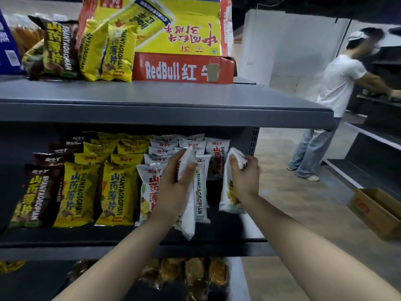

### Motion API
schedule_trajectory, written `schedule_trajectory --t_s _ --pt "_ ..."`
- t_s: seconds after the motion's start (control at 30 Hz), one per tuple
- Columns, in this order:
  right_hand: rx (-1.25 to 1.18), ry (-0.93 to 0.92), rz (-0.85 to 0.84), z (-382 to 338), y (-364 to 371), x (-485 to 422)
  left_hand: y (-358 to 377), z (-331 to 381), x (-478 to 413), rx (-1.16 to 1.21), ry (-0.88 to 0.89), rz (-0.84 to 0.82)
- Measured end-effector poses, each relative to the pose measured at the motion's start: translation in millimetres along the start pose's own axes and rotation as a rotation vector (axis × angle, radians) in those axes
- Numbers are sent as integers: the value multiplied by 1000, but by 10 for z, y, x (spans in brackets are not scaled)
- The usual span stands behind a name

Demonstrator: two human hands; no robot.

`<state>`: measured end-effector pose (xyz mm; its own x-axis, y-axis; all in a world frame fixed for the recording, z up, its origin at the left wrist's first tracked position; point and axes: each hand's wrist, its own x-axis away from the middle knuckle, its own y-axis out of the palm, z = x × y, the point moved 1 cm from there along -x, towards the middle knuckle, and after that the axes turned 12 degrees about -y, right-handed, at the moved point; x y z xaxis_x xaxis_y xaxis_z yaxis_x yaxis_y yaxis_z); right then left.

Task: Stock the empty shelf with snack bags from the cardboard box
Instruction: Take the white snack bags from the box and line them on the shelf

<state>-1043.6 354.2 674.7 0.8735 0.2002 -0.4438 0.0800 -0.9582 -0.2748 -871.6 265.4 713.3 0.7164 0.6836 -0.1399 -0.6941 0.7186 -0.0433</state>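
Note:
My left hand grips a white snack bag by its upper part, held edge-on in front of the white row on the middle shelf. My right hand pinches the top of another white snack bag, which hangs at the shelf's right end beside the upright post. The middle shelf holds rows of brown bags, yellow bags and white bags. An open cardboard box lies on the floor at the right.
The top shelf carries a Red Bull carton and several loose yellow and brown bags. Packaged goods fill the shelf below. A person in a white shirt works at another dark rack on the right, across the aisle floor.

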Motion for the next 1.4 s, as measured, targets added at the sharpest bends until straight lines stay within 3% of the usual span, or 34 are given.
schedule_trajectory --t_s 0.13,0.37,0.73,0.87,0.97,1.1,1.17,1.4 --pt "236 -72 32 78 241 -241 -94 -55 -156 -80 74 115" --pt "441 -125 2 316 685 -460 -173 -62 -372 -236 171 218" --pt "337 -158 136 453 1067 -633 -268 -110 -498 -282 202 258" --pt "341 -178 27 527 1056 -581 -295 -127 -501 -259 196 276" --pt "418 -320 -90 562 911 -501 -343 -156 -481 -217 209 250" --pt "849 -686 -259 730 660 -422 -400 -213 -427 -238 218 233" --pt "994 -771 -358 817 612 -439 -406 -239 -404 -248 223 224" --pt "1125 -681 -567 786 736 -519 -383 -290 -384 -280 219 228"
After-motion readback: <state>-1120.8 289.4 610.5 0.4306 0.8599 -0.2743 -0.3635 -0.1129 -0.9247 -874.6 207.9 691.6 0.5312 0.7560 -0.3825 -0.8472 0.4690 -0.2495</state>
